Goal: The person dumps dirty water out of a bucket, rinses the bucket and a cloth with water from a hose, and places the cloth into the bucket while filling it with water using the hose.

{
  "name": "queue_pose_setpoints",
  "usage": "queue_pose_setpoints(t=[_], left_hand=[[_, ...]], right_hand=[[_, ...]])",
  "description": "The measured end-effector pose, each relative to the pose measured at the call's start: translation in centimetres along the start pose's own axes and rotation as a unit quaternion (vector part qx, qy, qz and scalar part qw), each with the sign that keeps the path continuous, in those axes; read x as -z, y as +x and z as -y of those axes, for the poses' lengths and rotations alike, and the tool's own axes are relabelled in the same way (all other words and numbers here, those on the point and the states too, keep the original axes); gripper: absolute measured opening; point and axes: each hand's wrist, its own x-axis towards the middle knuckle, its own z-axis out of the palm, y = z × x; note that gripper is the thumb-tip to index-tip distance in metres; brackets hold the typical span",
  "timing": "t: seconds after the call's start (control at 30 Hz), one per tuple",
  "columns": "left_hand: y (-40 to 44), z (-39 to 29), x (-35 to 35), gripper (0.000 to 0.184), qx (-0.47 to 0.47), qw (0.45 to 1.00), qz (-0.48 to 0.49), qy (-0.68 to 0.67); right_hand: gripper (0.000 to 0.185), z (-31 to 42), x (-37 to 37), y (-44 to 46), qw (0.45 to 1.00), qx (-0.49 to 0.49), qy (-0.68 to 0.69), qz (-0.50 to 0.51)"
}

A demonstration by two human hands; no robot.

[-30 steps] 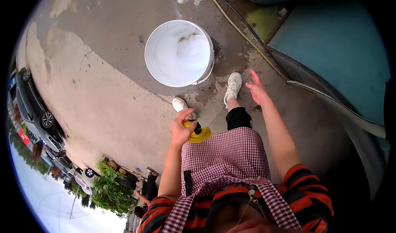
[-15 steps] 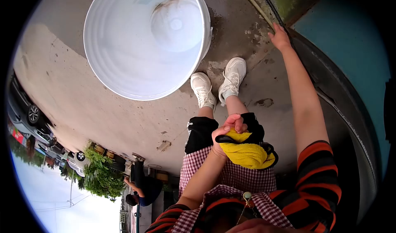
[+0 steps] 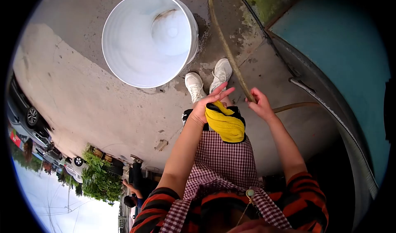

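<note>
Weathered concrete (image 3: pixel 82 92) filled most of what I saw from my distant post, darker towards its far side. On the right spread a blue-green surface (image 3: pixel 342 60), and at the left edge stood a dark car (image 3: pixel 18 105). Far and left of the white shoes (image 3: pixel 222 74) I had a large white bucket (image 3: pixel 128 43), its mouth open to the camera and a brown stain low inside. On the near side hung a checked apron (image 3: pixel 222 150).

What I watched most was the hose (image 3: pixel 229 53). The right hand (image 3: pixel 260 103) had its thumb and fingers closed round it; from that grip its long axis ran far and slightly left, past the shoes, to a free end right of the bucket. Another length led off rightward behind the wrist, which I took for the same hose. The left hand (image 3: pixel 206 106) was farther from it, two fingers stretched that way, apparently just short of touching.

Dull tan, the hose bowed gently. Smaller, the yellow cloth (image 3: pixel 225 125) hung folded and black-edged from the left palm; exactly how the thumb pinned it, I could not tell.
</note>
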Motion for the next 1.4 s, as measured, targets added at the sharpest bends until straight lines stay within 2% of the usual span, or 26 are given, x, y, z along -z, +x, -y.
queue_pose_setpoints(t=[0.03,0.07,0.13,0.17,0.2,0.27,0.3,0.33,0.4,0.47,0.5,0.57,0.6,0.63,0.67,0.73,0.8,0.87,0.93,1.0,1.13,1.27,1.3,1.4], left_hand=[[-0.1,-0.3,-0.5,0.068,0.007,0.998,0.059,0.006],[-0.4,-0.8,-2.3,0.068,0.013,0.998,0.069,0.005],[-1.9,-1.0,-6.0,0.066,0.024,0.996,0.087,0.002],[-2.6,-0.7,-6.9,0.065,0.029,0.991,0.130,-0.007],[-4.6,-0.5,-8.7,0.064,0.036,0.991,0.132,-0.009],[-7.3,1.2,-10.1,0.061,0.040,0.989,0.137,0.024],[-8.7,2.4,-10.9,0.054,0.041,0.994,0.091,0.049],[-10.3,3.5,-11.7,0.048,0.050,0.993,0.050,0.089],[-13.5,6.6,-14.4,0.053,0.049,0.991,0.022,0.122],[-16.4,8.9,-17.7,0.053,0.056,0.988,0.051,0.137],[-17.5,10.0,-18.3,0.052,0.033,0.983,0.035,0.177],[-19.0,11.5,-19.3,0.051,0.009,0.982,0.053,0.183],[-19.8,12.0,-19.9,0.050,0.005,0.984,0.060,0.169],[-20.7,12.7,-21.1,0.050,-0.015,0.987,0.053,0.151],[-21.7,13.3,-22.2,0.049,-0.037,0.990,0.043,0.130],[-21.6,13.3,-21.4,0.050,-0.064,0.993,0.022,0.093],[-21.8,13.6,-21.9,0.049,-0.062,0.995,0.068,0.032],[-22.0,14.6,-22.6,0.047,-0.124,0.989,0.076,-0.009],[-22.0,15.1,-22.7,0.043,-0.132,0.988,0.054,-0.052],[-22.4,16.9,-24.2,0.045,-0.140,0.985,0.064,-0.080],[-22.1,22.0,-26.8,0.053,-0.226,0.974,0.003,-0.032],[-20.4,26.9,-28.3,0.055,-0.271,0.961,-0.046,0.020],[-20.5,28.4,-29.3,0.056,-0.285,0.956,-0.042,0.062],[-19.7,30.6,-30.2,0.056,-0.281,0.958,-0.023,0.059]], right_hand=[[0.019,1.1,-0.8,-3.8,1.000,0.018,-0.017,0.008],[0.016,3.0,-1.1,-7.6,0.998,-0.027,-0.041,0.045],[0.016,4.0,-1.5,-14.5,0.984,0.025,-0.146,0.100],[0.017,4.8,-1.6,-17.5,0.986,-0.008,-0.140,0.092],[0.018,5.9,-2.0,-20.4,0.987,-0.039,-0.132,0.086],[0.022,5.6,-0.9,-24.6,0.973,-0.039,-0.218,0.068],[0.023,5.2,-0.6,-26.5,0.964,-0.038,-0.258,0.055],[0.025,5.0,-0.5,-28.2,0.943,0.031,-0.330,0.022],[0.028,4.7,-0.4,-31.5,0.868,0.163,-0.465,-0.061],[0.030,2.9,-0.3,-34.8,0.897,0.101,-0.401,-0.155],[0.031,2.1,-0.4,-36.5,0.908,0.071,-0.359,-0.204],[0.031,1.4,0.8,-39.7,0.931,-0.033,-0.238,-0.274],[0.031,0.7,1.6,-41.3,0.936,-0.081,-0.169,-0.299],[0.031,-0.6,2.8,-42.7,0.922,-0.094,-0.185,-0.328],[0.031,-1.8,4.4,-44.0,0.908,-0.110,-0.202,-0.351],[0.034,-3.9,8.5,-46.4,0.843,-0.117,-0.309,-0.425],[0.034,-3.0,13.0,-48.9,0.777,-0.097,-0.299,-0.545],[0.032,-5.1,21.7,-50.3,0.783,-0.063,-0.150,-0.601],[0.029,-4.8,29.9,-52.2,0.764,0.044,-0.068,-0.640],[0.033,0.6,33.8,-55.5,0.727,0.094,-0.017,-0.680],[0.034,4.7,45.2,-57.6,0.713,0.197,0.025,-0.673],[0.034,8.4,50.0,-57.4,0.664,0.201,-0.059,-0.717],[0.034,9.1,50.7,-57.5,0.640,0.194,-0.101,-0.737],[0.035,10.3,53.8,-56.0,0.531,0.164,-0.228,-0.799]])
